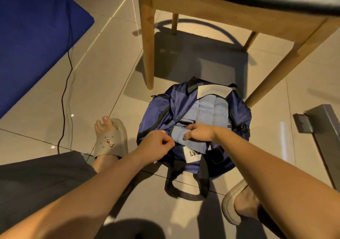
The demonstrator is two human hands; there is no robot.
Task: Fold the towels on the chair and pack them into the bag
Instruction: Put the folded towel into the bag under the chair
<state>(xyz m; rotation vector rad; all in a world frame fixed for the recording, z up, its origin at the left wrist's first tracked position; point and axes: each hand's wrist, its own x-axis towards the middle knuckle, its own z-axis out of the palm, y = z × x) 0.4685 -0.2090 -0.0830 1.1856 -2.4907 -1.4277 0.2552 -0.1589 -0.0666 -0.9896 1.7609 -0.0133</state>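
- Glossy beige tiled floor (110,73), spread under the bag (160,110) and all round it.
- Deep blue padded mat (36,36), well off to the bag's far left.
- Wooden chair (147,36) with a dark seat, standing just behind the bag, one front leg at each far corner.
- Bag itself: navy, lying on the floor, top open, black carry straps trailing from its near side.
- Light blue towels (207,108), folded, packed inside the bag and filling its opening.
- Right hand (201,133), over the bag's middle, fingers curled round a fold of the nearest towel.
- Left hand (158,144), at the bag's near left edge, fingertips pinching the rim of the opening.
- Beige sandal (110,139) on a foot, just left of the bag.
- Thin black cable (64,91), farther left of the bag.
- White label (192,154), on the bag's near side.
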